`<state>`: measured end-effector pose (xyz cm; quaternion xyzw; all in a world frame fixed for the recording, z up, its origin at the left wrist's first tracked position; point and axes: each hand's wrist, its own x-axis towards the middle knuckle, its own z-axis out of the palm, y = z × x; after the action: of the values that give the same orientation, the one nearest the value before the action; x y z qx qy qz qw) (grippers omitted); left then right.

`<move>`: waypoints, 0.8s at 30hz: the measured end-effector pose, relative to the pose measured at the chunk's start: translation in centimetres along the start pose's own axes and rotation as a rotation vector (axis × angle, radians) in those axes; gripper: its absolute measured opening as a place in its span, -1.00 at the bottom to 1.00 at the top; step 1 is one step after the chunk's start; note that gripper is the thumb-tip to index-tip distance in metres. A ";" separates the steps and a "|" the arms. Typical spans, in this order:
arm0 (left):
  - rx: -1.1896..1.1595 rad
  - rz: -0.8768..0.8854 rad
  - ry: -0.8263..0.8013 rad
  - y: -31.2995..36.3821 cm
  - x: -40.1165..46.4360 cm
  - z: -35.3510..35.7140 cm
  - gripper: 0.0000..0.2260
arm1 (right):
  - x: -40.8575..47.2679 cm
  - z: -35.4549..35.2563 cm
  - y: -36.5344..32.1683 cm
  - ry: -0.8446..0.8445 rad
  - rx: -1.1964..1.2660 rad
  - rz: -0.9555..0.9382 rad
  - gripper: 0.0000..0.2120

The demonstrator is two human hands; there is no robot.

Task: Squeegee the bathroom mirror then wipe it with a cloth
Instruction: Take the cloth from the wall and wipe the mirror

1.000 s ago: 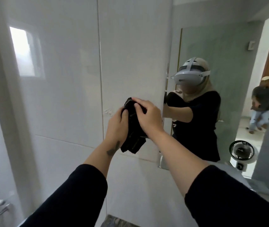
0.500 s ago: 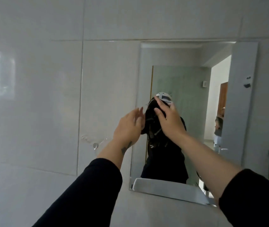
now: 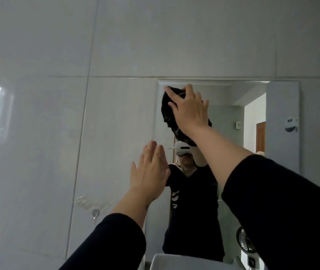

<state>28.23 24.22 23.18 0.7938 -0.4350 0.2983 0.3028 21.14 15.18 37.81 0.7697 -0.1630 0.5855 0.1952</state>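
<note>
The rectangular mirror (image 3: 233,133) hangs on the white tiled wall, right of centre. My right hand (image 3: 189,109) presses a black cloth (image 3: 167,112) flat against the glass near the mirror's top left corner. The cloth bunches under my palm and hangs down below my wrist. My left hand (image 3: 149,172) is open with fingers together, raised beside the mirror's left edge, lower than the right hand. It holds nothing. No squeegee is visible.
A clear suction hook (image 3: 94,206) is stuck to the tile left of the mirror. A white shelf or basin edge (image 3: 174,261) sits below the mirror. The mirror reflects a person in black, a small fan (image 3: 245,242) and a doorway.
My right hand has carried the cloth up to the mirror's top left corner. My left hand has let go of the cloth and opened lower down. The view has tilted upward.
</note>
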 end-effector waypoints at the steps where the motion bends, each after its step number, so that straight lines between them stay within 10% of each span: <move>1: 0.010 0.008 0.015 0.1 0.9 0.0 -0.33 | 1.4 0.5 -0.1 0.018 -0.012 -0.007 -0.60; 14: 0.069 -0.034 0.067 0.7 4.5 4.0 -0.06 | 1.2 7.2 1.2 0.139 -0.286 -0.297 -0.50; 24: 0.118 -0.107 0.013 1.2 4.6 3.9 -0.01 | 4.6 4.5 4.7 0.133 -0.288 -0.064 -0.50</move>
<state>30.06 18.49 24.38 0.8304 -0.3715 0.3121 0.2739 23.84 8.81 41.73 0.6980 -0.2073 0.5993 0.3327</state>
